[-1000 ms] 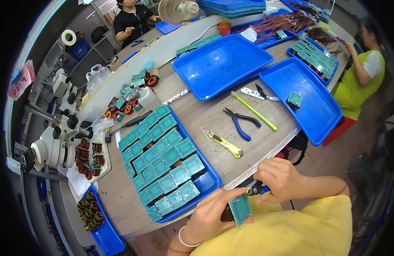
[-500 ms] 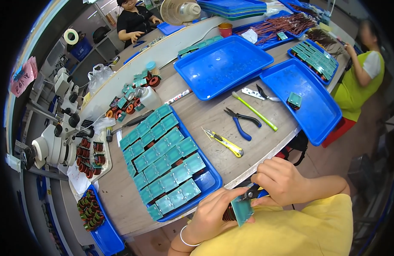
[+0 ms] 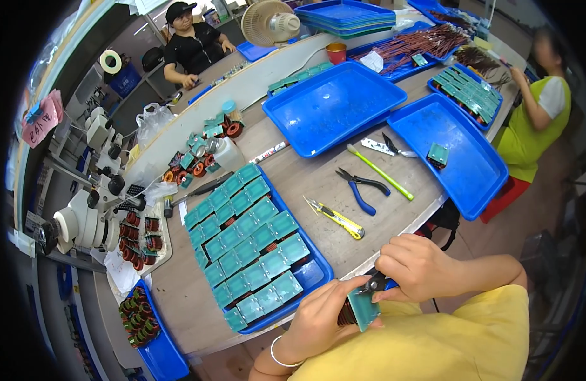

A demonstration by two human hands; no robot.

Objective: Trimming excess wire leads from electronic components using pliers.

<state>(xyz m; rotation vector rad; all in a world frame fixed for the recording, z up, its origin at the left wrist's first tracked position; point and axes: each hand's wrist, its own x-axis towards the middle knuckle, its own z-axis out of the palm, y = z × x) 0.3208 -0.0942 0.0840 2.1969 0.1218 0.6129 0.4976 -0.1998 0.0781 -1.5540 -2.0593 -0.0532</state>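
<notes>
My left hand [image 3: 317,317] is closed around a green circuit board [image 3: 367,309] with a copper-wound coil on its back, close to my yellow shirt. In my right hand [image 3: 415,268] is a pair of cutters [image 3: 377,281] with a dark head and blue handles. Its jaws are at the board's upper edge, near my left fingertips; whether they are closed on anything is too small to tell. Beyond my left hand, a blue tray [image 3: 317,272] holds rows of similar boards, green side up.
On the bench lie a yellow utility knife [image 3: 339,220], long-nose pliers [image 3: 359,189] and a green brush [image 3: 385,173]. Farther back are large blue trays [image 3: 334,101], one bearing a single board [image 3: 438,155]. Loose coils [image 3: 197,166] sit along the divider. Two other people are nearby.
The whole view has shifted slightly. Both hands keep their hold on the board and cutters, in nearly the same pose. The person across the divider shows more fully, one hand lower.
</notes>
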